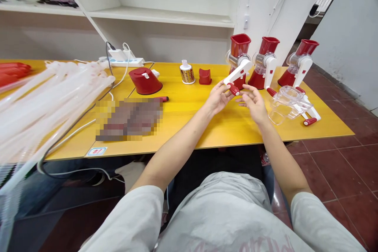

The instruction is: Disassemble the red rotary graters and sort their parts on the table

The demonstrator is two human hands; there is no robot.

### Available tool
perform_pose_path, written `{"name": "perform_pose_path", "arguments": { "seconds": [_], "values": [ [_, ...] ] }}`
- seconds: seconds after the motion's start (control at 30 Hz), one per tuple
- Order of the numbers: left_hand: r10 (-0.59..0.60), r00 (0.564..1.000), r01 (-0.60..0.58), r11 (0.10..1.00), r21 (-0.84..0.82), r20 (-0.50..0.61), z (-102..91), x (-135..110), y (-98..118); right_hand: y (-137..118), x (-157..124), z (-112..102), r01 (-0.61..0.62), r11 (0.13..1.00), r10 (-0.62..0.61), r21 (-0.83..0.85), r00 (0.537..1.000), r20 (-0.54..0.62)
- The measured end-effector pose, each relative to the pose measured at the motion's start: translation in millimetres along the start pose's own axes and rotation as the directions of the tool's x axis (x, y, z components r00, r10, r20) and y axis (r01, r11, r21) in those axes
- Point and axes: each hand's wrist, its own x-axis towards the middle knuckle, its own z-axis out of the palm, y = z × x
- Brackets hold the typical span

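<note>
A white crank handle (pixel 238 71) with a red knob (pixel 233 89) slants across the front of the nearest red rotary grater (pixel 240 45). My left hand (pixel 219 98) has its fingers closed about the knob end of this crank. Just right of the knob, my right hand (pixel 254 104) is held with fingers apart, near the grater's red base, with nothing in it. Two similar graters, a middle one (pixel 268 49) and a right one (pixel 305 51), stand in the same row with their cranks fitted. My fingers partly cover the first grater's lower part.
A clear plastic housing (pixel 288 104) and a loose crank (pixel 311 120) lie right of my right hand. Further left are a red pusher (pixel 205 76), a grater drum (pixel 187 74) and a red base (pixel 145 80). Plastic bags (pixel 59 102), cables and a power strip (pixel 130 62) occupy the left.
</note>
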Motion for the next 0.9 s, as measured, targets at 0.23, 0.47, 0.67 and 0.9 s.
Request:
{"name": "perform_pose_path", "arguments": {
  "seconds": [0.23, 0.47, 0.67, 0.9],
  "values": [
    [-0.072, 0.993, 0.072, 0.997, 0.0, 0.089, 2.9, -13.8, -4.5, 3.6, 6.9, -4.6, -0.139, 0.982, 0.15, 0.13, 0.986, -0.076],
    [-0.174, 0.945, 0.148, 0.982, 0.114, 0.277, -3.3, -22.8, -19.0, -0.2, 8.7, 5.5, -0.156, 0.941, 0.19, 0.301, 0.978, -0.089],
    [-0.192, 0.912, 0.135, 0.975, 0.175, 0.363, -7.0, -24.8, -27.7, 1.1, 11.7, 3.6, -0.193, 0.892, 0.254, 0.41, 0.962, -0.099],
    [-0.188, 0.882, 0.091, 0.968, 0.236, 0.431, -12.9, -24.9, -33.9, -0.2, 8.0, 2.7, -0.154, 0.89, 0.226, 0.43, 0.967, -0.121]
  ]
}}
